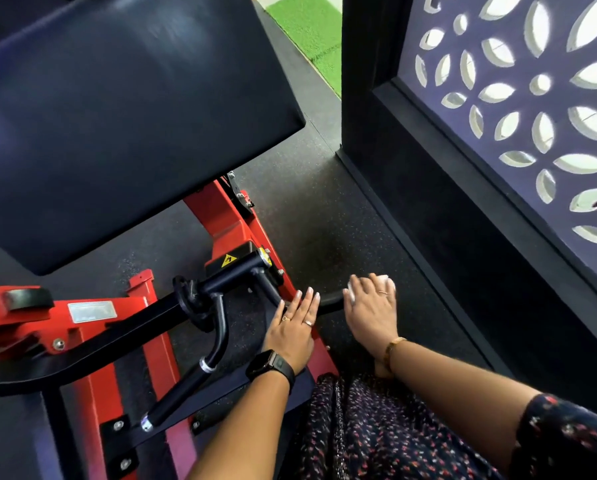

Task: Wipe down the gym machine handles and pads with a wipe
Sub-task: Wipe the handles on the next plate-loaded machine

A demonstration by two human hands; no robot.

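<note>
Black handle lies crosswise, long axis left-right. Left hand rests on it, fingers straight. Right hand curls over white wipe at handle's right end.

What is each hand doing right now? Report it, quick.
Left hand: open, straight fingers resting on the black handle.
Right hand: holds the white wipe against the handle's end.
</note>
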